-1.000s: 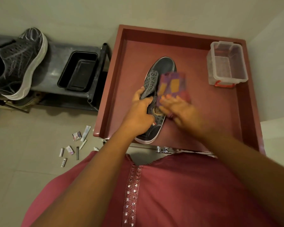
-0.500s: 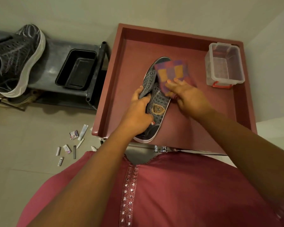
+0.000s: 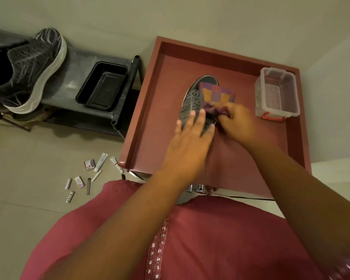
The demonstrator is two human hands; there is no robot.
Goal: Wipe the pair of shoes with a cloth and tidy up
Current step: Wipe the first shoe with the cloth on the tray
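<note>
Shoe [image 3: 192, 104] under left fingers [image 3: 192, 118] (cloth [image 3: 217, 93] bunched right).

Pale tiled floor [image 3: 18, 209], plain walls [image 3: 170, 15], a dark rack [image 3: 121, 93] beside a red-brown table [image 3: 146, 110].

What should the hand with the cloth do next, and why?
Probably drag the cloth up toward the toe of the shoe. The right hand grips the bunched cloth beside the shoe's middle, the left hand lies flat across the shoe, pinning it to the red tray, and the dark toe beyond the cloth is uncovered.
</note>
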